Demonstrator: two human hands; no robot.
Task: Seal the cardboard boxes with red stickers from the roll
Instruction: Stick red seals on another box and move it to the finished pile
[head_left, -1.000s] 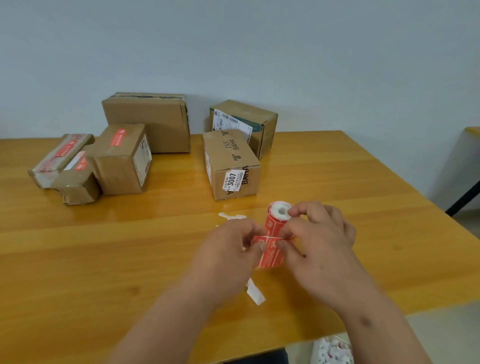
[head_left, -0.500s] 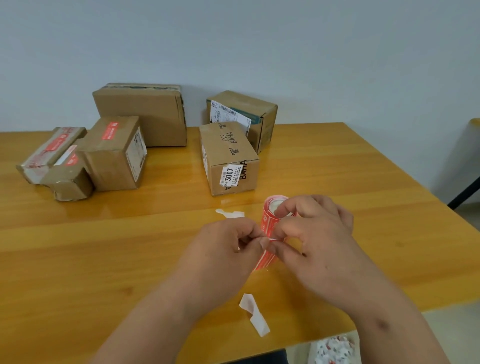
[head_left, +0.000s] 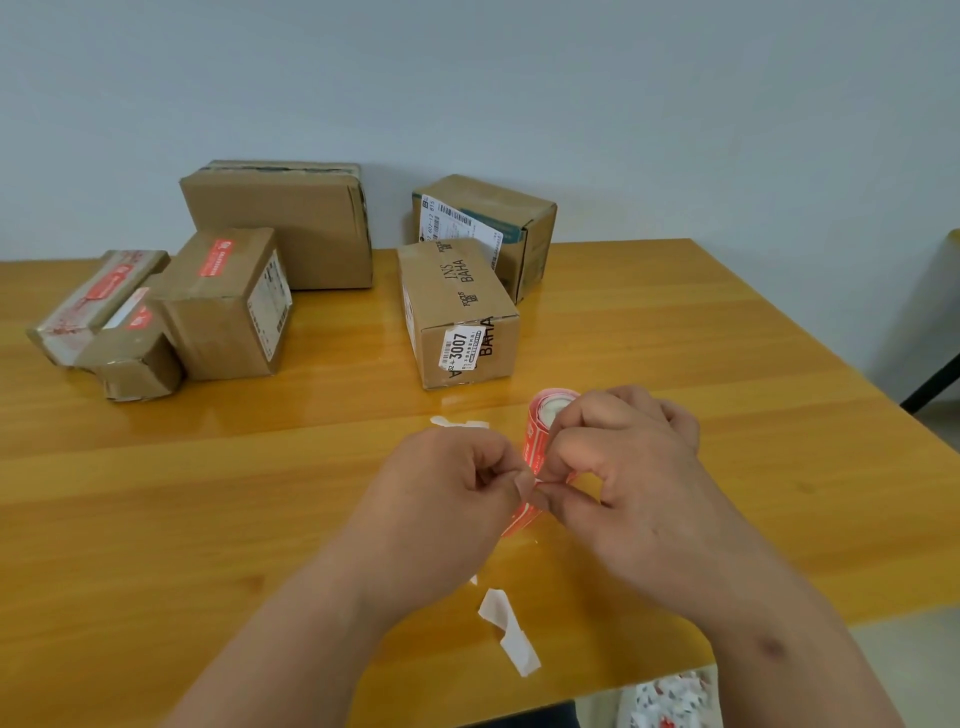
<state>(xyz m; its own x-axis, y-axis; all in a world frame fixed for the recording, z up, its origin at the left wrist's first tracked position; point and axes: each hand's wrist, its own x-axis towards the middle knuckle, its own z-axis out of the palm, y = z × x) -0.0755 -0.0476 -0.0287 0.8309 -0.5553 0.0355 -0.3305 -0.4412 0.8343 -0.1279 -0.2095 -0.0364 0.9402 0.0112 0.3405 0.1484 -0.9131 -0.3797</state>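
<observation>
- Head view looks down on a glossy wooden table (head_left: 156, 493) set against a pale wall (head_left: 519, 78).
- Far left, a long flat box (head_left: 93, 301) with red print on its top lies tilted against a small crumpled box (head_left: 130, 358), which carries a red sticker on its upper face.
- Just right of those stands a medium cardboard box (head_left: 223, 306); a red sticker (head_left: 215, 258) lies across its top seam and a white label covers its right side.
- Behind it, at the wall, sits a large plain box (head_left: 280, 223) with dark tape along its top edge.
- Toward the centre, a box marked BAHA (head_left: 457, 312) stands with a white "3007" label on its near end; I see no red sticker on it.
- Behind and to the right of that, a box with a shipping label (head_left: 488, 223) sits touching or just beside it.
- A white backing scrap (head_left: 460, 422) lies on the table before the BAHA box; another curled backing strip (head_left: 509, 634) lies near the front edge.
- The left hand (head_left: 452, 499) has its fingers curled, thumb and forefinger pinching the loose edge of a sticker at the roll.
- The roll of red stickers (head_left: 537, 441) is held above the table, between both hands.
- The right hand (head_left: 623, 467) grips the roll, fingers wrapped over its top, thumb meeting the left fingertips.
</observation>
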